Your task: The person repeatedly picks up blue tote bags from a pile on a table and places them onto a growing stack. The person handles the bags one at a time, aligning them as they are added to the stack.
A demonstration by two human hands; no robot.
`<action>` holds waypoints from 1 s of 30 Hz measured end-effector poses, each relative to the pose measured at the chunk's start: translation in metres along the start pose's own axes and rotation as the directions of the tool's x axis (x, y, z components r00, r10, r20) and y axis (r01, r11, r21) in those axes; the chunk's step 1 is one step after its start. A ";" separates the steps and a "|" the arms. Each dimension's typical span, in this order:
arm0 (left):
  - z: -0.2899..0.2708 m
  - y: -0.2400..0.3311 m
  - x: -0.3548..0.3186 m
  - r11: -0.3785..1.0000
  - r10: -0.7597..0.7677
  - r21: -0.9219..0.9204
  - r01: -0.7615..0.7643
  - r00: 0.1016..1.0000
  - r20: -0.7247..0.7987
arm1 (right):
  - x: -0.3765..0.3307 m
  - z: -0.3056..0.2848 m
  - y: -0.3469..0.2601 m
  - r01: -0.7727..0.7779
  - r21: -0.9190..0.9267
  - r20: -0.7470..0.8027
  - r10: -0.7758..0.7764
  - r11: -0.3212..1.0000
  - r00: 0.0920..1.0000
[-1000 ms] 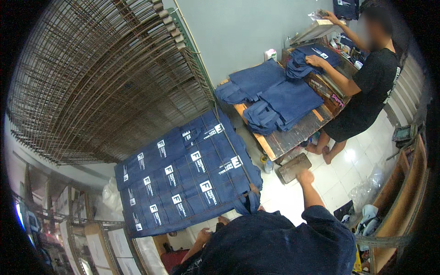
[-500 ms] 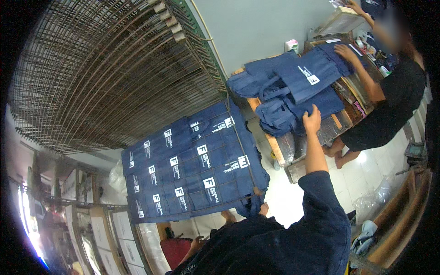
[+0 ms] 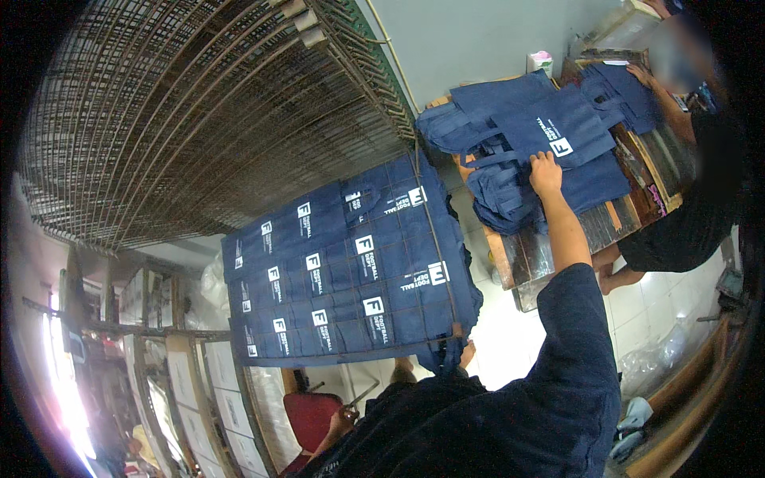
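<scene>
My right hand [image 3: 546, 172] reaches out to the stack on the bench, its fingers closed on the near edge of the top dark blue tote bag [image 3: 578, 119], just by the white print. Under and beside it lie more blue tote bags [image 3: 498, 191], their handles bunched toward the left. Low down, next to a red chair, my left hand [image 3: 347, 416] hangs close to my body; its fingers are small and dark, and what they hold, if anything, is unclear. Left of the bench, printed blue bags [image 3: 343, 271] lie spread in rows on a wire rack shelf.
Raised wire rack shelves [image 3: 239, 103] fill the upper left. A co-worker's hand [image 3: 641, 76] touches blue bags at the far end of the wooden bench [image 3: 550, 259]. The red chair [image 3: 309, 418] stands below the rack. Wooden beams [image 3: 693, 398] lie at lower right.
My right hand has gone from open above the lower bags to closed on the top bag's edge. The co-worker's blue bag has moved away from the printed one. The view has shifted.
</scene>
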State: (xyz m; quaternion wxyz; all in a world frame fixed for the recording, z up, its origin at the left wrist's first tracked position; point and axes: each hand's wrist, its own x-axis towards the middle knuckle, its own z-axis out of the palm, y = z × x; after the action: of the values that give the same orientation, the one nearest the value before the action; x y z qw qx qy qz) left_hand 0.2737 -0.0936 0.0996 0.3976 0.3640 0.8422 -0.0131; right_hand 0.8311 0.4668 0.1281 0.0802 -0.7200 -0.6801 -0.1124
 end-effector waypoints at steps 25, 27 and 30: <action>-0.041 0.436 -0.011 0.205 0.942 -0.822 0.531 0.120 0.313 | -0.135 -0.384 0.023 0.471 0.882 -0.458 -0.223 0.011 0.861; -0.028 0.433 0.030 0.278 0.948 -0.657 0.701 -0.310 0.070 | -0.148 -0.388 0.023 0.474 0.876 -0.478 -0.286 -0.086 0.831; -0.044 0.452 -0.013 0.278 0.852 -0.917 0.288 0.368 0.373 | -0.162 -0.378 0.035 0.487 0.848 -0.529 -0.271 -0.211 0.804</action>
State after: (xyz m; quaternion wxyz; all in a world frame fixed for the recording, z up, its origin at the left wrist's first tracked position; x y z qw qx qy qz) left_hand 0.5325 0.2444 0.2595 0.8808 0.1894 0.2358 0.3643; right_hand 0.8382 0.2080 0.4489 0.5828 -0.1766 -0.7174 0.3385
